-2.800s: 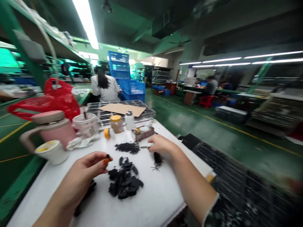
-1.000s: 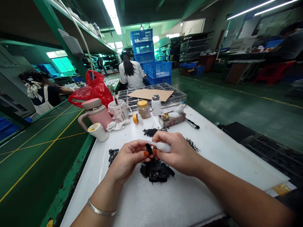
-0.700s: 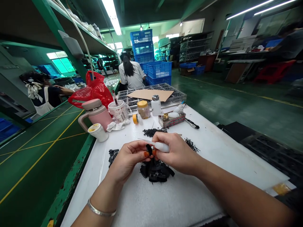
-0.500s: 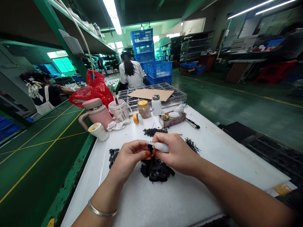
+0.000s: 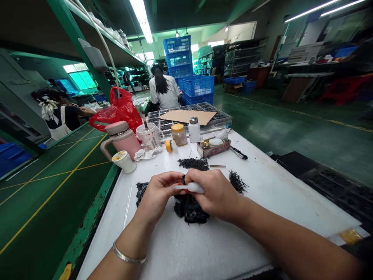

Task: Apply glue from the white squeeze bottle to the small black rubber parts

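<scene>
My right hand (image 5: 214, 190) is closed round a small white squeeze bottle (image 5: 196, 188) with a long pale nozzle that points left. Facing it, my left hand (image 5: 159, 194) pinches a small black part (image 5: 183, 179), mostly covered by fingers. The two hands meet at the fingertips. Under them lies a heap of black pieces (image 5: 192, 212) on the white tabletop (image 5: 233, 249). More black pieces (image 5: 141, 190) sit left of my left hand. Beyond my hands are a pile of small black rings (image 5: 192, 163) and, to the right, a bunch of thin black sticks (image 5: 237, 182).
Along the back stand a pink mug (image 5: 124, 140), a white tub (image 5: 124, 161), a yellow-lidded jar (image 5: 178, 135), a white dispenser bottle (image 5: 194, 130) and a small box (image 5: 214, 148). A craft knife (image 5: 239, 153) lies right of the box. A green conveyor (image 5: 52, 202) runs along the left.
The white bottle's nozzle has dropped a little and now lies lower, across the front of my left fingertips. My hands stay together over the heap. The camera view has shifted slightly.
</scene>
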Tool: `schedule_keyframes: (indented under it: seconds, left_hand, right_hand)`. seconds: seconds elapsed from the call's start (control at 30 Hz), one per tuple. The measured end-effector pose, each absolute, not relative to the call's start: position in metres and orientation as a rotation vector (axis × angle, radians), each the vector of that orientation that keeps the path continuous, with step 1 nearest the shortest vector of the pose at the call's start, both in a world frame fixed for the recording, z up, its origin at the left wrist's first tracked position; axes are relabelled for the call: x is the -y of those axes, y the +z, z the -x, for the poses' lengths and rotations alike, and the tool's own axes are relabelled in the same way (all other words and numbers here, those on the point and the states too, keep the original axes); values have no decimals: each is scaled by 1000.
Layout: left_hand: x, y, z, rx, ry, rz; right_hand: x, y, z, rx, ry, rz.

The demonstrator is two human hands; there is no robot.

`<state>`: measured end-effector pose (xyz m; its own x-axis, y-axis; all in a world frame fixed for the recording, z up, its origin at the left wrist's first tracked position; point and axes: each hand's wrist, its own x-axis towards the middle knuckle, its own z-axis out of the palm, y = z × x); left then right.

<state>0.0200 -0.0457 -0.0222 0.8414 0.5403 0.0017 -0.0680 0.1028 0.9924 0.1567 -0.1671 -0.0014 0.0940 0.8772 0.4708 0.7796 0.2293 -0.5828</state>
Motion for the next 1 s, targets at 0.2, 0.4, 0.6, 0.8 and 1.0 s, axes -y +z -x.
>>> schedule_keyframes:
  seconds: [0.2,0.4,0.6,0.8,1.0]
  left_hand:
    - [47,-20,-17,-404,481,-1454]
    - [46,-20,-18,-396,522,-1474]
    - [44,-17,-15,-443,589,-1526]
    - [45,-10,-15,-460,560,-1520]
    - [44,-9,-16,-504,569,-1534]
  right_hand:
    - [165,-6,-154,1607,167,1543]
    - [159,-7,-158,1513,236,1594]
    - [158,0,-173,1411,342,1600]
    - [161,3,-185,1238,590,1432]
    - [163,9,-193,1242,388,1547]
